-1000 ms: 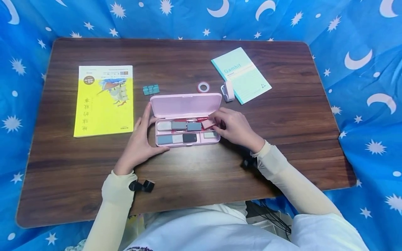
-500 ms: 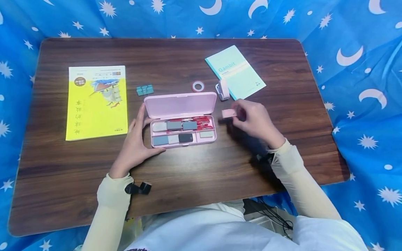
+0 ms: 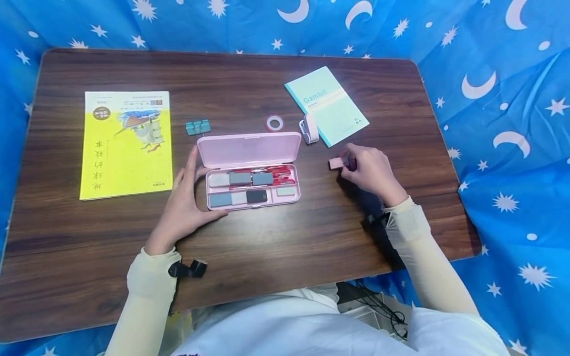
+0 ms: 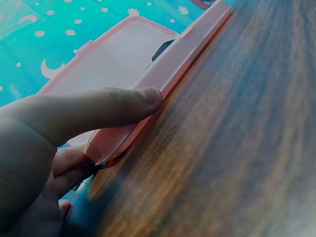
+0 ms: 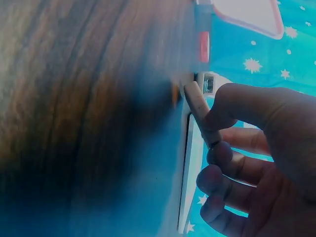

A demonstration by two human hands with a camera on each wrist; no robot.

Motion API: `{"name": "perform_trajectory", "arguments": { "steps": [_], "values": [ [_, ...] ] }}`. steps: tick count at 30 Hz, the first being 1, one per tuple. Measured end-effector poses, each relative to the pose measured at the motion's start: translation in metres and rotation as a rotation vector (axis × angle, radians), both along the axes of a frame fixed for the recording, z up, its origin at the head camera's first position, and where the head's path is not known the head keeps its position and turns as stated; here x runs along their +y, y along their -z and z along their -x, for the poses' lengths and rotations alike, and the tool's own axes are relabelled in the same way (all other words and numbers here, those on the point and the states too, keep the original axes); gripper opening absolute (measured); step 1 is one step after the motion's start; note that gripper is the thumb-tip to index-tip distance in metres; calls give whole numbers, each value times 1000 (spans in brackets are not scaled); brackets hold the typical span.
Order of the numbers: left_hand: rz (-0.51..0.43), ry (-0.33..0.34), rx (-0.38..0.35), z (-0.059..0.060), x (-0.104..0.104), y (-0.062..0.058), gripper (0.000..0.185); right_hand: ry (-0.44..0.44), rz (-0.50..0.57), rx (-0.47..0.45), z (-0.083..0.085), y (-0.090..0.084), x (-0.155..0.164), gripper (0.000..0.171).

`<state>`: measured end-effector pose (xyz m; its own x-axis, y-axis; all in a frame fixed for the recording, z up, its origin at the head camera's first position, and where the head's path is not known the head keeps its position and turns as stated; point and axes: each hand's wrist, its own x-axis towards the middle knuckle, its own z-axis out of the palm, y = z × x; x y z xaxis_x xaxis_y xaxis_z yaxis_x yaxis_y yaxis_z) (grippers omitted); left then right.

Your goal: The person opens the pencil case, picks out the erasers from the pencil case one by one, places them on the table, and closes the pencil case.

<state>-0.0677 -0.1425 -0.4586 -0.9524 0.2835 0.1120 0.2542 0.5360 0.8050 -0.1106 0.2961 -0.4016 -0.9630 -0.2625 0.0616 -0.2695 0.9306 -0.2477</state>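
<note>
A pink pencil case [image 3: 249,150] lies with its lid raised in the middle of the table. Grey, white and black eraser-like blocks [image 3: 240,178] and red pens [image 3: 282,174] fill its compartments. My left hand [image 3: 180,210] grips the case's left end; in the left wrist view the thumb [image 4: 128,106] presses the front wall while the fingers go behind the end. Right of the case, my right hand [image 3: 369,170] pinches a small pink eraser [image 3: 336,163] between thumb and fingers. The right wrist view shows that eraser [image 5: 197,103] low over the table.
A yellow book [image 3: 126,148] lies at the left, with a teal binder clip [image 3: 198,127] beside it. Behind the case are a tape roll [image 3: 274,123], a white stapler-like item [image 3: 309,128] and a mint notebook [image 3: 327,106]. A blue star-patterned cloth [image 3: 249,24] surrounds the table [image 3: 267,257].
My right hand has lifted the pink eraser out of the case's right side and carried it right, down close to the table. My left hand keeps its hold on the case.
</note>
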Motion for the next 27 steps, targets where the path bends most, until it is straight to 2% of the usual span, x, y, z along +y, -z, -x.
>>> {"name": "perform_trajectory", "arguments": {
  "steps": [8,13,16,18,22,24,27],
  "values": [
    [23,-18,-16,0,-7,-4,147,-22,1,-35,9,10,-3,24],
    [27,-16,16,0,-9,-3,148,-31,-27,-64,11,9,-5,28],
    [32,-12,34,0,-10,-2,148,-27,-41,-21,8,2,-11,29],
    [29,-6,42,0,-10,-2,148,-36,-22,43,3,-3,-22,26],
    [22,-5,49,-3,-8,1,148,-159,83,150,-12,-9,-62,20],
    [18,2,49,-3,-5,3,148,-253,123,158,-17,-8,-84,21],
    [19,16,54,-4,-3,5,148,-351,125,152,-19,-1,-114,22]
  ]
}}
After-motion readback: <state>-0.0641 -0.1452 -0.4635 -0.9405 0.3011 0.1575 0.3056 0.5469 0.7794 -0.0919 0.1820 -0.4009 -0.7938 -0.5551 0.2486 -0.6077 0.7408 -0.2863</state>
